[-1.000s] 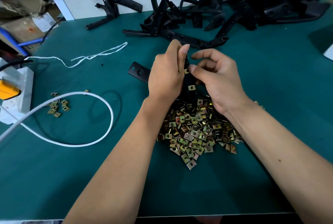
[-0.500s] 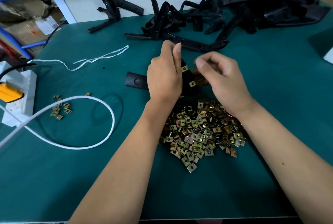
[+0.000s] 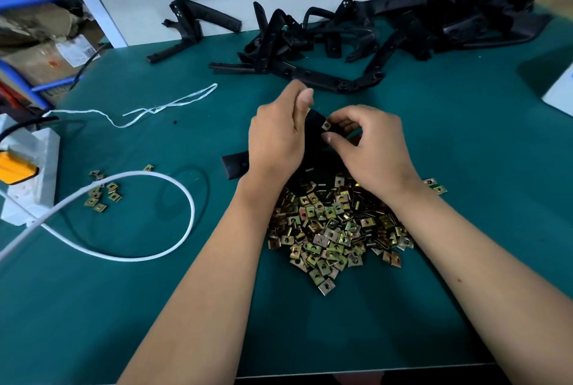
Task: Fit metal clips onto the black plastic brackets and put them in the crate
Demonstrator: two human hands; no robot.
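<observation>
The left hand (image 3: 276, 139) wraps around a black plastic bracket (image 3: 313, 139), most of which is hidden behind its palm; one flat end of the bracket sticks out to the left of the hand and lies on the green mat (image 3: 465, 152). Holding it this way probably steadies the part so that its edge faces the other hand. The right hand (image 3: 372, 146) has its fingers curled, thumb and forefinger pinching a small brass-coloured metal clip (image 3: 326, 125) at the bracket's edge, just right of the left thumb. Whether the clip is fully seated cannot be told.

The loose pile of clips (image 3: 335, 226) lies directly nearer than both hands, under the wrists, likely kept there for a short reach. A few stray clips (image 3: 102, 194) sit well to the left beside a looped white cable (image 3: 173, 248). The heap of unfitted brackets (image 3: 387, 34) lies along the far edge. No crate is in view.
</observation>
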